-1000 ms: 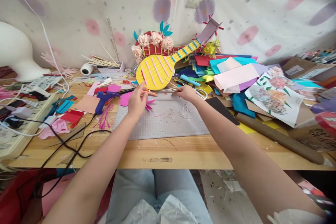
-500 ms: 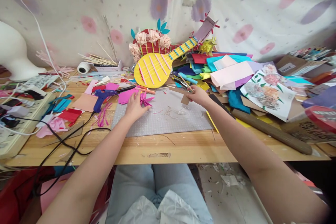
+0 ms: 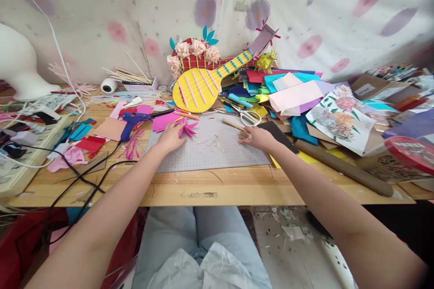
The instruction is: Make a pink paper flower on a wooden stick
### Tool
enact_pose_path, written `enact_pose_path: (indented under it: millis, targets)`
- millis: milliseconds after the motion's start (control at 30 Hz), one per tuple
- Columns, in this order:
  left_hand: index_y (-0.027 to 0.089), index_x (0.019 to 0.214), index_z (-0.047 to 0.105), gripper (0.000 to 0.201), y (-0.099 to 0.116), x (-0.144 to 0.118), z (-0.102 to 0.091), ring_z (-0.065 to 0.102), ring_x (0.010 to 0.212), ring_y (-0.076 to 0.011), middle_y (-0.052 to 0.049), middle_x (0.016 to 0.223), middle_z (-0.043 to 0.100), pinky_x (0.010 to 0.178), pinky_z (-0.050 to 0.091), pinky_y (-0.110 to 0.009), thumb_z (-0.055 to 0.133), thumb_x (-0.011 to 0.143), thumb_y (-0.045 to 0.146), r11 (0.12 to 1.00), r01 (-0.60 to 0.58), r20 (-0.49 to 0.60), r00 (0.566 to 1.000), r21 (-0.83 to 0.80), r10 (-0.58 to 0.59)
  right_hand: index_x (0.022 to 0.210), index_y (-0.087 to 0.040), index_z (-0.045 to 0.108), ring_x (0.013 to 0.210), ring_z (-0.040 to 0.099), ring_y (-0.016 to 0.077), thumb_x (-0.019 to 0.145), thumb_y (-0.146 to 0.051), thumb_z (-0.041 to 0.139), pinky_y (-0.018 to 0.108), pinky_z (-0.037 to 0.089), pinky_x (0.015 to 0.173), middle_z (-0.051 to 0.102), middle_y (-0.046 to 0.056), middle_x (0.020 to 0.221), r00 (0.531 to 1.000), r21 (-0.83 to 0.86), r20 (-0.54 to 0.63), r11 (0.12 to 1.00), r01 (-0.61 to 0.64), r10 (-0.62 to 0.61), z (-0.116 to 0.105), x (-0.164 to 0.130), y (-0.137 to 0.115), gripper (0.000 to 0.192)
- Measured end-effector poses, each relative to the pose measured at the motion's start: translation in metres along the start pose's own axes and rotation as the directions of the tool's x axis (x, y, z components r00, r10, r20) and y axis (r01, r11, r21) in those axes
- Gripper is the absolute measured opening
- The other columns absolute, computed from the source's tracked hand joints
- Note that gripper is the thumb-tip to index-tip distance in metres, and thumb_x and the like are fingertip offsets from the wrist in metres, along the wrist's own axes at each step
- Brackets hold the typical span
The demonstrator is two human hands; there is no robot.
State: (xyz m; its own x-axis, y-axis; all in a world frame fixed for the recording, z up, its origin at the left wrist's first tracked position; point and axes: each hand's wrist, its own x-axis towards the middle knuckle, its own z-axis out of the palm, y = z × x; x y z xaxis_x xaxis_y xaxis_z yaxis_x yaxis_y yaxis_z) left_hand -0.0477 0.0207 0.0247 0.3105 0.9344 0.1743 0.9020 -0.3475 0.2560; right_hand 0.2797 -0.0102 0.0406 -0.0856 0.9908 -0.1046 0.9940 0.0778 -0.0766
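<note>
While your left hand rests flat on the grey cutting mat, its fingers lie against a magenta paper flower at the mat's far left corner, spread loosely and gripping nothing that I can make out. Your right hand sits at the mat's right edge, its fingers pinched together on a small brown cardboard piece, with a thin wooden stick angling up and away from it; whether you hold the stick as well, I cannot tell. Just beyond that hand lie white-handled scissors and a black sheet. A yellow paper guitar leans behind the mat, next to a heap of coloured paper. To your left, a blue glue gun lies on the wooden surface, its black cord trailing toward you.
</note>
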Motion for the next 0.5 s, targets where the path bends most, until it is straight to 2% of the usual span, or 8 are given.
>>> enact_pose_path:
  millis: [100,200,300,367,433,500]
  targets:
    - [0.022,0.122,0.052,0.05,0.0,-0.001,-0.001,0.044,0.117,-0.0263,-0.01,0.12,0.054,0.096,0.037,-0.039,0.053,0.073,0.028,0.999,0.029,-0.06,0.998,0.03,-0.027,0.108,-0.02,0.056,0.089,0.06,0.0253,0.076,-0.051,0.048,0.03,0.041,0.068,0.065,0.01,0.095,1.0,-0.115,0.004,0.993,0.01,-0.01,-0.006,0.0,-0.001,0.045]
    - [0.023,0.115,0.057,0.04,0.002,-0.003,-0.007,0.053,0.105,-0.0252,-0.01,0.108,0.06,0.087,0.043,-0.038,0.046,0.077,0.027,0.994,0.104,-0.1,0.99,0.021,-0.102,0.095,-0.021,0.062,0.083,0.061,0.024,0.081,-0.041,0.041,0.029,0.04,0.064,0.067,0.009,0.086,1.0,-0.181,-0.03,0.983,-0.01,0.005,-0.015,0.002,0.0,0.032]
    - [0.024,0.112,0.06,0.037,0.002,-0.002,-0.018,0.058,0.094,-0.024,-0.009,0.105,0.062,0.079,0.046,-0.036,0.045,0.079,0.031,0.98,0.192,-0.147,0.969,-0.043,-0.197,0.089,-0.018,0.065,0.082,0.061,0.0238,0.082,-0.028,0.038,0.029,0.039,0.062,0.067,0.012,0.087,0.986,-0.225,-0.118,0.964,-0.144,0.12,-0.024,0.005,0.002,0.03]
    - [0.025,0.11,0.06,0.035,-0.001,0.001,-0.028,0.059,0.092,-0.0225,-0.007,0.105,0.064,0.078,0.046,-0.034,0.047,0.079,0.033,0.965,0.231,-0.195,0.948,-0.123,-0.252,0.089,-0.014,0.067,0.083,0.061,0.025,0.08,-0.022,0.041,0.029,0.039,0.06,0.066,0.015,0.088,0.978,-0.254,-0.107,0.946,-0.202,0.181,-0.029,0.003,-0.005,0.028]
    - [0.024,0.108,0.061,0.034,-0.008,0.006,-0.039,0.059,0.09,-0.0205,-0.005,0.102,0.065,0.077,0.046,-0.031,0.049,0.078,0.036,0.941,0.26,-0.247,0.918,-0.218,-0.311,0.086,-0.013,0.068,0.082,0.061,0.025,0.078,-0.019,0.044,0.028,0.038,0.06,0.066,0.016,0.087,0.987,-0.245,-0.04,0.956,-0.159,0.154,-0.032,-0.006,-0.025,0.026]
    - [0.02,0.107,0.061,0.034,-0.02,0.013,-0.051,0.059,0.088,-0.0177,-0.004,0.098,0.066,0.076,0.045,-0.028,0.05,0.079,0.037,0.911,0.28,-0.312,0.874,-0.303,-0.372,0.08,-0.015,0.069,0.077,0.061,0.0223,0.076,-0.021,0.047,0.027,0.038,0.059,0.067,0.013,0.081,1.0,-0.147,0.01,0.989,-0.007,0.009,-0.032,-0.019,-0.056,0.023]
